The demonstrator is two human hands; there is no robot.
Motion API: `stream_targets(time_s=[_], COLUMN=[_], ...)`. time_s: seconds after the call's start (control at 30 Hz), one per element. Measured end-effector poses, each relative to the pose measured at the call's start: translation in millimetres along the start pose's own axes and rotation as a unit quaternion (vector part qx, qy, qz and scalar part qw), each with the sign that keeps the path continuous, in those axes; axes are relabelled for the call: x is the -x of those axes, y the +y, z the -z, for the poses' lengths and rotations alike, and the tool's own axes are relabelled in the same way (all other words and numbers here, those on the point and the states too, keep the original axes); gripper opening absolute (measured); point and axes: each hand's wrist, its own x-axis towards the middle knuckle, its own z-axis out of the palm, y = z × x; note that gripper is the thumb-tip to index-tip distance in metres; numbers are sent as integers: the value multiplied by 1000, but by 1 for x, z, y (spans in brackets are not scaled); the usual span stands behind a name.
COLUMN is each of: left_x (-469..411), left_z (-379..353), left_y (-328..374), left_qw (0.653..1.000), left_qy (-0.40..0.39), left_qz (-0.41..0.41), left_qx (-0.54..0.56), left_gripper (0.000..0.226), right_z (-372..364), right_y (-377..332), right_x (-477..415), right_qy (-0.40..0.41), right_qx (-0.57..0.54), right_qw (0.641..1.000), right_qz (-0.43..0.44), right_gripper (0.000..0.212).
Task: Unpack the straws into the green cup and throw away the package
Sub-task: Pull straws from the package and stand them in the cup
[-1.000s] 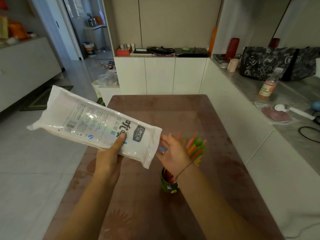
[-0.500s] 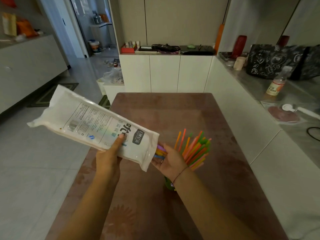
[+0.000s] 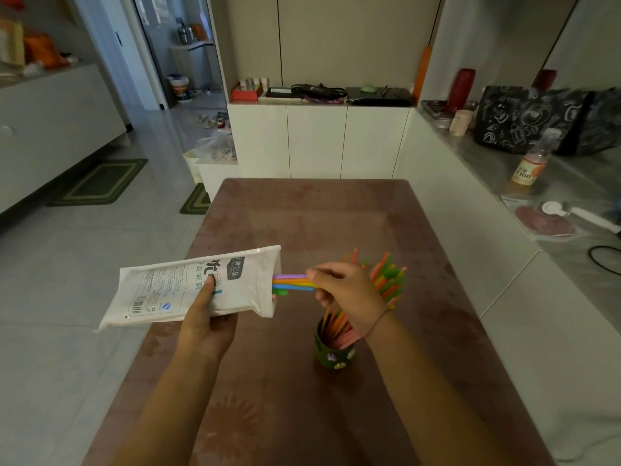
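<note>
My left hand [image 3: 206,326] grips a white plastic straw package [image 3: 174,290], held almost level above the table's left side with its open end to the right. Several coloured straws [image 3: 292,283] stick out of that open end, and my right hand [image 3: 349,297] pinches them by the tips. Below my right hand stands the green cup [image 3: 331,354] on the brown table [image 3: 302,213], holding several straws [image 3: 388,279] that fan up and to the right behind my hand.
White cabinets run along the back and right of the table. The grey counter [image 3: 497,173] on the right carries a bottle [image 3: 532,163], a black patterned bag [image 3: 537,119] and a cable. A small bin with a plastic bag [image 3: 215,153] stands on the floor beyond the table's far left corner.
The package has tilted down to near level and moved right. My right hand, open under the package mouth before, has closed on a bunch of straws now partly out of it.
</note>
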Motion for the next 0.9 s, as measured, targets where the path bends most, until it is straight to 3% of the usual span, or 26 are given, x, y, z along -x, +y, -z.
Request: stream_targets(time_s=[0.17, 0.33, 0.4, 0.63, 0.9], left_x=[-1, -2, -1, 3, -11], left_z=[2, -3, -7, -14, 3], left_y=[1, -7, -12, -28, -11], left_qw=[999, 999, 999, 998, 999], left_qy=[36, 26, 17, -9, 26], left_qz=[27, 40, 44, 55, 35], left_qx=[20, 11, 8, -15, -10], left_gripper=[39, 30, 27, 26, 29], right_z=[29, 26, 15, -5, 37], right_y=[-13, -12, -8, 2, -10], right_x=[-6, -6, -5, -1, -13], right_qy=[33, 35, 22, 14, 169], right_qx=[-28, -262, -299, -207, -99], right_qw=[999, 964, 954, 977, 978], right_qz=[15, -15, -23, 52, 66], right_gripper=[10, 10, 11, 13, 12])
